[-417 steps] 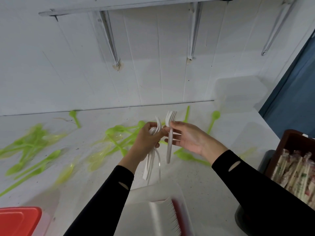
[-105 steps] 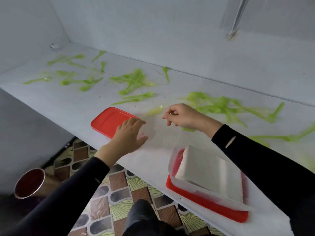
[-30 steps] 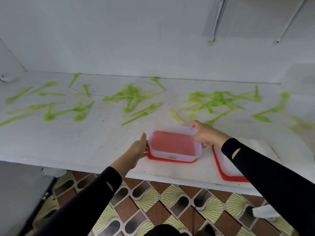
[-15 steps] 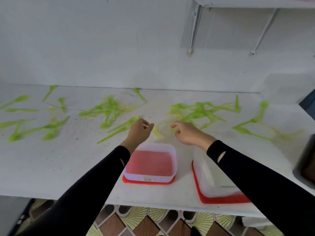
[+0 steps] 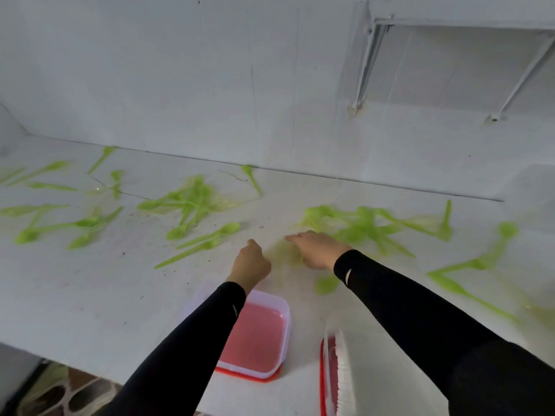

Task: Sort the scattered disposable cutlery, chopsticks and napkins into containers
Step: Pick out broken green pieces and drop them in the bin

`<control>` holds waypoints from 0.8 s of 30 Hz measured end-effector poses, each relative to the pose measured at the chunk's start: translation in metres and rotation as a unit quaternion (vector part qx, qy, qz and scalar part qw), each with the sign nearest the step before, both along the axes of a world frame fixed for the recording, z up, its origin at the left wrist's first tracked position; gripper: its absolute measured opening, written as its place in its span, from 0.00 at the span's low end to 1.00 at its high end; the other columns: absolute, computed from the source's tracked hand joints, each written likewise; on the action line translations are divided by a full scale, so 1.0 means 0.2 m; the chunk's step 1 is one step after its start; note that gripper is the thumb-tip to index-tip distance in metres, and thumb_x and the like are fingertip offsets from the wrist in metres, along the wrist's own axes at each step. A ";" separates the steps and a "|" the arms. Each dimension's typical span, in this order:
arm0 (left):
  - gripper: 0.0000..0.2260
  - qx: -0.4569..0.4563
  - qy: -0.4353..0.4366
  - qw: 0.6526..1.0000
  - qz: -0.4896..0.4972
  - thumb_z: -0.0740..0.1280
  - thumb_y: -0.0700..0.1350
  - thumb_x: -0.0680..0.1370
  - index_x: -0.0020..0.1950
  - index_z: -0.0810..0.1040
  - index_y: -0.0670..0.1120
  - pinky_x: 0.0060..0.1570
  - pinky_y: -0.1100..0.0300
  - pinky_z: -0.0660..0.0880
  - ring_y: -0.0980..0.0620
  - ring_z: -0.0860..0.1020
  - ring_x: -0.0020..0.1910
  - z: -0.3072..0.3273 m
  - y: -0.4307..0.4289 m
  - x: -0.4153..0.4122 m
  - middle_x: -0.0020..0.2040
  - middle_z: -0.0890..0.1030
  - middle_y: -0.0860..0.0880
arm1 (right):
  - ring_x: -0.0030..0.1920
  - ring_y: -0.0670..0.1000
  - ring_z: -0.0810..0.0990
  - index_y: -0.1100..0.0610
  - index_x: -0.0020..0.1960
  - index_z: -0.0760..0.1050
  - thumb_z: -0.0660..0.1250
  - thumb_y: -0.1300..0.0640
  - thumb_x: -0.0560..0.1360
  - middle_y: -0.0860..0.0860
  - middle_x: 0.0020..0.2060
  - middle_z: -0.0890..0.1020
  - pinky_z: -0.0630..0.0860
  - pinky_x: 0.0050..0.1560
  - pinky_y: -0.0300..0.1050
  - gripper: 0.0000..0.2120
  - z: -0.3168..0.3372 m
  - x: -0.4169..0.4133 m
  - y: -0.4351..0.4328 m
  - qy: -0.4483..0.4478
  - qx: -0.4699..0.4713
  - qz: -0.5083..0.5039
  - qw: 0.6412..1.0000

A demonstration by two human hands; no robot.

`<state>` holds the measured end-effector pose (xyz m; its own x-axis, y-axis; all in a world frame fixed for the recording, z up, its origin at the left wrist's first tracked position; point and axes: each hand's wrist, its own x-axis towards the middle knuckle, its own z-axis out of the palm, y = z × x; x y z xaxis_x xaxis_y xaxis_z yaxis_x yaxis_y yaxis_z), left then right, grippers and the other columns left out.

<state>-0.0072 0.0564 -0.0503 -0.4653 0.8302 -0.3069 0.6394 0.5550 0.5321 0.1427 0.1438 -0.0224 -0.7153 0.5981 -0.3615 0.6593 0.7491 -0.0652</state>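
Green plastic spoons lie scattered over the white counter (image 5: pixel 90 295): one heap (image 5: pixel 192 202) left of centre, another heap (image 5: pixel 360 226) right of centre, and a pair (image 5: pixel 207 240) just left of my hands. My left hand (image 5: pixel 250 264) hovers over the counter with loosely curled fingers and nothing visible in it. My right hand (image 5: pixel 315 249) reaches palm down, fingers stretched left, over a blurred green piece (image 5: pixel 282 250). An empty clear container (image 5: pixel 283 304) stands on a red lid below my left arm. A second container (image 5: pixel 341 376) holds white forks.
More green spoons lie at the far left (image 5: pixel 60 226) and far right (image 5: pixel 480 261); one spoon (image 5: pixel 326 285) lies by my right forearm. A white wall backs the counter, with a shelf bracket (image 5: pixel 365 61) above. Patterned floor tiles (image 5: pixel 60 394) show beyond the front edge.
Both hands let go of the empty container, left it on the counter and moved forward toward the green spoons. My right hand now stretches out flat over a green piece.
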 end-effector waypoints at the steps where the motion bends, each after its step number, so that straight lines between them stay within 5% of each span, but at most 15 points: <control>1: 0.13 0.010 -0.003 1.000 0.008 0.62 0.36 0.76 0.61 0.72 0.37 0.45 0.60 0.66 0.40 0.76 0.58 0.00 0.01 0.00 0.58 0.78 0.39 | 0.71 0.56 0.68 0.53 0.77 0.60 0.59 0.67 0.76 0.55 0.71 0.70 0.69 0.64 0.50 0.31 -0.02 -0.01 0.02 -0.003 0.029 0.020 0.999; 6: 0.03 0.088 -0.070 0.989 0.091 0.60 0.39 0.76 0.48 0.72 0.44 0.49 0.49 0.80 0.39 0.81 0.48 0.01 0.10 -0.05 0.50 0.81 0.38 | 0.62 0.57 0.74 0.58 0.62 0.75 0.61 0.61 0.79 0.55 0.59 0.76 0.68 0.54 0.47 0.13 -0.08 0.06 0.10 0.050 0.050 0.070 0.995; 12: 0.10 0.145 -0.012 0.984 0.104 0.63 0.39 0.77 0.58 0.74 0.41 0.46 0.57 0.71 0.42 0.77 0.49 0.02 0.12 -0.02 0.48 0.80 0.43 | 0.53 0.55 0.77 0.57 0.54 0.75 0.63 0.56 0.78 0.53 0.52 0.78 0.74 0.53 0.51 0.07 -0.01 0.27 0.15 0.265 -0.053 -0.028 0.962; 16: 0.07 0.189 -0.085 0.969 0.133 0.72 0.44 0.74 0.44 0.77 0.42 0.45 0.53 0.75 0.44 0.78 0.41 0.02 0.14 0.05 0.40 0.80 0.47 | 0.44 0.55 0.79 0.54 0.54 0.71 0.63 0.54 0.78 0.52 0.46 0.81 0.76 0.47 0.51 0.07 0.08 0.44 0.20 0.304 -0.068 -0.079 0.947; 18: 0.11 0.250 -0.201 0.932 0.170 0.73 0.44 0.74 0.37 0.71 0.45 0.43 0.55 0.73 0.49 0.73 0.36 0.04 0.14 0.11 0.35 0.74 0.49 | 0.38 0.52 0.76 0.52 0.54 0.69 0.63 0.53 0.78 0.50 0.42 0.78 0.74 0.43 0.48 0.06 0.11 0.50 0.21 0.312 -0.081 -0.093 0.942; 21: 0.15 0.373 -0.377 0.827 0.186 0.69 0.37 0.76 0.37 0.64 0.48 0.52 0.58 0.74 0.55 0.76 0.42 0.12 0.16 0.16 0.41 0.75 0.48 | 0.32 0.51 0.70 0.50 0.59 0.67 0.61 0.56 0.79 0.49 0.35 0.73 0.68 0.36 0.46 0.10 0.13 0.60 0.21 0.327 -0.103 -0.105 0.933; 24: 0.13 0.411 -0.437 0.775 0.199 0.68 0.34 0.78 0.40 0.66 0.45 0.51 0.59 0.79 0.50 0.83 0.49 0.21 0.16 0.14 0.50 0.81 0.42 | 0.31 0.51 0.67 0.44 0.68 0.62 0.56 0.57 0.80 0.52 0.33 0.68 0.67 0.33 0.46 0.18 0.14 0.69 0.22 0.310 -0.140 -0.144 0.929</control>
<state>0.0201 0.0886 -0.0092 -0.6477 0.7562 -0.0925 -0.2989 -0.1406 0.9439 0.2811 0.1887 0.0052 -0.6627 0.7416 -0.1045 0.6009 0.4433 -0.6652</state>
